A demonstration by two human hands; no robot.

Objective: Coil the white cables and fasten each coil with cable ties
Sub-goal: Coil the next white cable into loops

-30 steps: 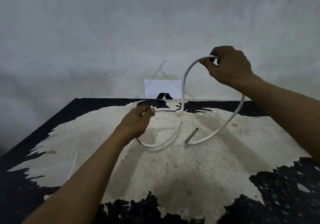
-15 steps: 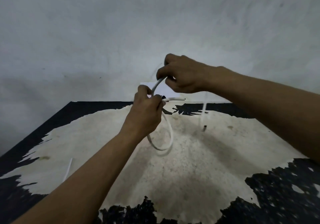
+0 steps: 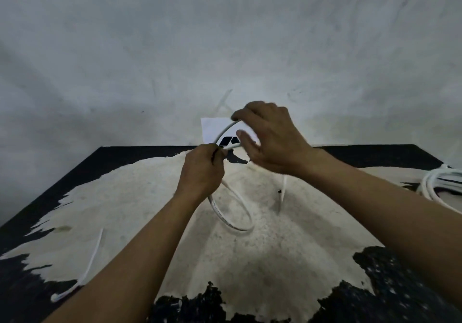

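Cable (image 3: 217, 212) forms one loop over the table's (image 3: 125, 210) middle. Left hand (image 3: 203, 170) pinches the crossing to lock its size; right hand (image 3: 271, 142), fingers loosely curved, steers the far arc; grip unconfirmed.

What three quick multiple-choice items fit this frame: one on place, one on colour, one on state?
1. Where does the coiled bundle lie?
A. right edge of the table
B. near left corner
C. on the card

2. What colour is the logo on the card?
A. red
B. black
C. blue

3. What is the left hand doing?
A. lying flat on the table
B. gripping the white cable
C. out of view

Key:
1 A, the bundle sits at the far right, on the tabletop.
2 B, a black mark shows on the white card.
3 B, its fingers curl round the cable above the hanging loop.
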